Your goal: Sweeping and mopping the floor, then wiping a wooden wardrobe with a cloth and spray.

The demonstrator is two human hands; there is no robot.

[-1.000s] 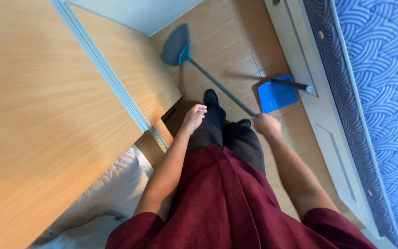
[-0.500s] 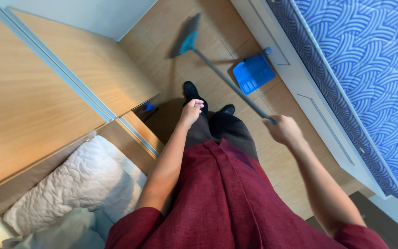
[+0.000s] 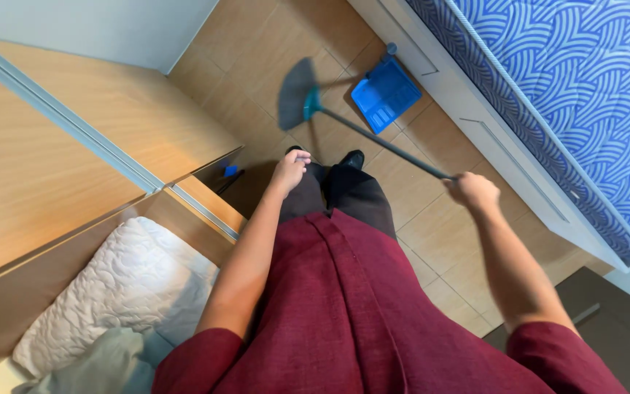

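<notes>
At the right hand [image 3: 473,191], a closed fist grips the top end of a long, thin, dark-handled broom with a teal head [image 3: 373,141]. From the fist the handle slants away and to the left, down to the tan tiled floor [image 3: 432,226], where the teal head rests with its grey shadow just beyond it. Just past the broom head, further from the grip and a little to the right, lies a blue plastic dustpan [image 3: 384,93], flat on the tiles and close against the white base panel [image 3: 475,109] of a bed or cabinet. Above that panel, to the right of the grip, runs a blue fabric surface with a white wave pattern [image 3: 570,87].

Left of the grip, across the person's dark trousers and 2 black shoes [image 3: 351,158], the left hand [image 3: 289,169] hangs with fingers loosely curled, holding nothing and touching nothing that can be made out. Beyond the left hand stands light wood furniture with a pale metal edge strip [image 3: 74,131], and a small blue object [image 3: 230,171] sits in the shadowed gap beside it, too small to identify. Below the left forearm lies a white quilted pillow [image 3: 125,292]. A dark red garment [image 3: 344,314] covers the person's torso, nearest the camera.
</notes>
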